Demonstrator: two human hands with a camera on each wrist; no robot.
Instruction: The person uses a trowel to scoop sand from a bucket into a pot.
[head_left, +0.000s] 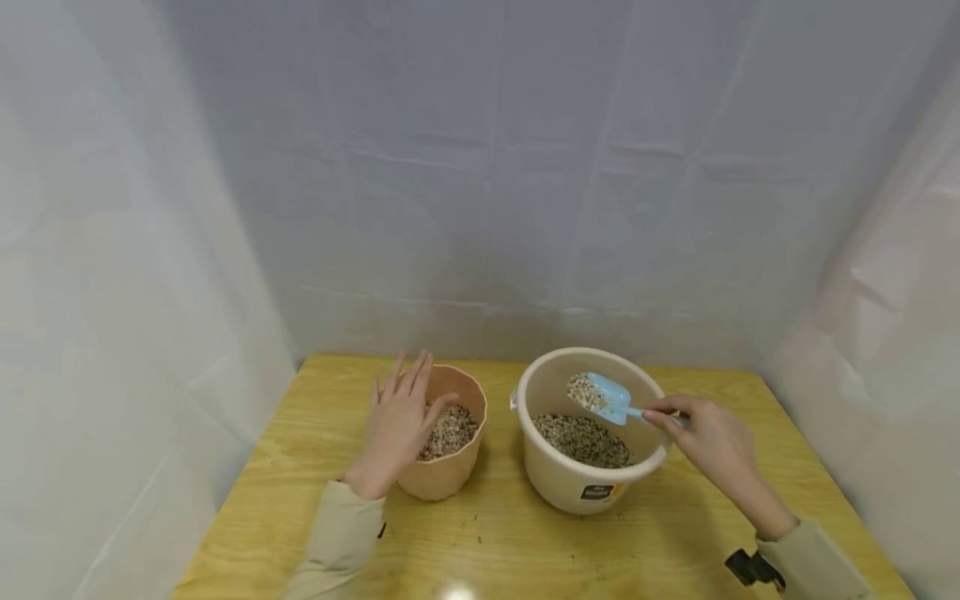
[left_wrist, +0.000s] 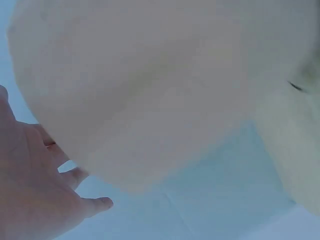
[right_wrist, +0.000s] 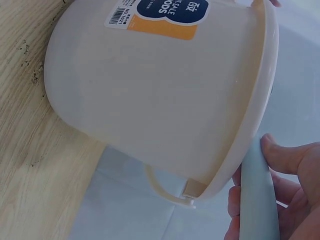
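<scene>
— Where was the scoop (head_left: 603,395) just then?

— In my right hand (head_left: 708,440); my grip was pinched on its handle, with the loaded blade over the white bucket (head_left: 570,487), which stood near the middle of the counter (head_left: 675,542), toward its right edge.

— And your left hand (head_left: 397,421)?

— Released, fingers straight, resting on the rim of the tan pot (head_left: 450,475), just beside the bucket on its left. The pot already had some gravel (head_left: 453,429) in it.

— How did you mean to carry the load well?

— I judged the blade had to stay level, since the gravel sat heaped near its tip. Cross the short gap low, then tip slowly over the pot's middle. My steadying hand covered part of the opening, so I reckoned I should draw it back toward the near rim.
</scene>
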